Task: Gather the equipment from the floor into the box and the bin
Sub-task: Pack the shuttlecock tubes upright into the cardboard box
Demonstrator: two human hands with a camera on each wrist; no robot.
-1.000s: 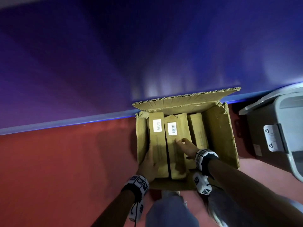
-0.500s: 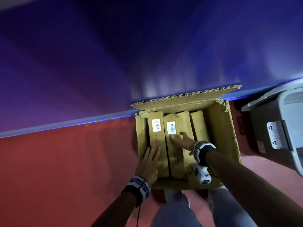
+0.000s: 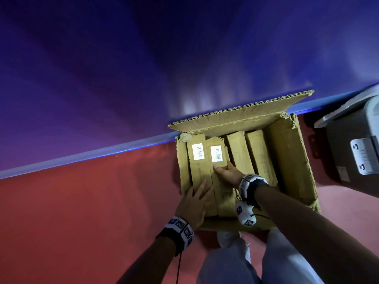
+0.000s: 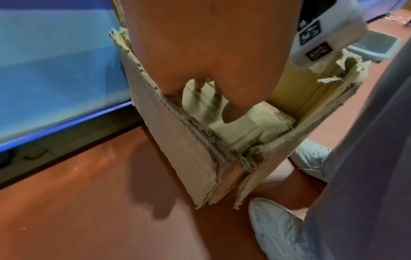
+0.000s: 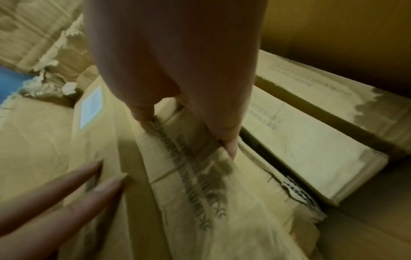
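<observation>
An open cardboard box [image 3: 287, 160] stands on the red floor against the blue wall, with several long narrow cartons lying side by side in it. My right hand [image 3: 222, 170] reaches into it and grips the second carton from the left [image 3: 220, 193], the one with a white label. Its thumb lies on top and its fingers curl down the right edge; the right wrist view shows the right hand [image 5: 186, 133] pinching across that carton [image 5: 189, 193]. My left hand [image 3: 196, 198] rests with straight fingers on the near ends of the two left cartons, inside the box's torn near corner [image 4: 189, 149].
A grey plastic bin [image 3: 352, 156] with a latch stands just right of the box. My legs and pale shoes [image 4: 278, 228] are at the box's near side. Bare red floor [image 3: 82, 212] stretches to the left, up to the wall's blue skirting.
The labelled carton has shifted left, off the one it leaned on, and lies against the leftmost carton. My right hand went deeper into the box. My left hand slid forward onto the cartons.
</observation>
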